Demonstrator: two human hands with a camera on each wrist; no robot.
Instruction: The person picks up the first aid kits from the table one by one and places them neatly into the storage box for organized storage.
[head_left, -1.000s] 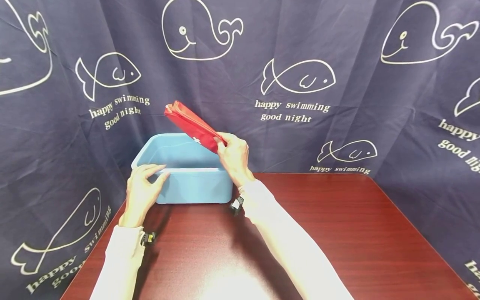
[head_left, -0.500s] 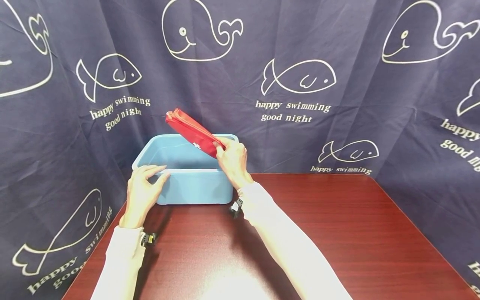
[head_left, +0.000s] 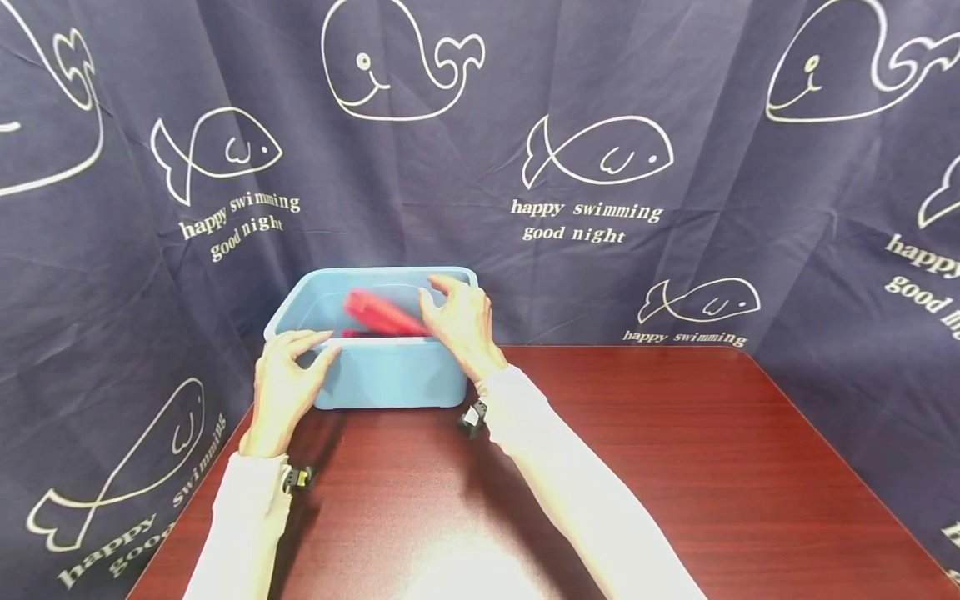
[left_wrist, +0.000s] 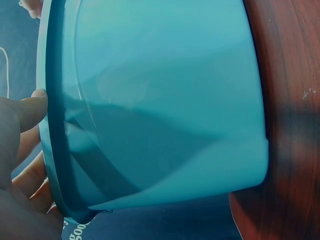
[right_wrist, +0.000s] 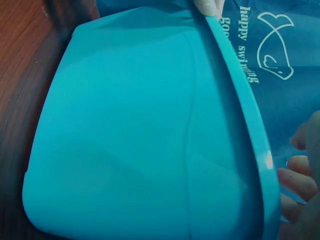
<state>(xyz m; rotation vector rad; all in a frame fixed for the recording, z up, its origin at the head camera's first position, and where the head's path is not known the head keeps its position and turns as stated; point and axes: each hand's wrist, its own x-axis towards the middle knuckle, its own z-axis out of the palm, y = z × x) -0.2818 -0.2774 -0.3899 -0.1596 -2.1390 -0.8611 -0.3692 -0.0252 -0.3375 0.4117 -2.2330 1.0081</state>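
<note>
A red first-aid pouch (head_left: 382, 314), blurred, drops tilted inside the light blue plastic box (head_left: 390, 375); its lower edge is hidden behind the front wall. Another bit of red shows low by the front rim; I cannot tell whether it is part of the pouch. My right hand (head_left: 459, 321) is over the box's right end, thumb and fingers apart, holding nothing. At the front left corner my left hand (head_left: 288, 375) holds the rim. In the left wrist view the thumb (left_wrist: 34, 107) of that hand touches the rim, with the other fingers lower along it.
The box stands at the back left of a reddish-brown wooden table (head_left: 637, 467). A dark blue curtain (head_left: 480, 167) printed with fish and whales hangs close behind it and along both sides. Each wrist carries a small black camera (head_left: 472, 417).
The right hand lowered the pouch slightly, then its fingers parted and let it go. The pouch has fallen from above the rim into the box. The left hand stays at the corner.
</note>
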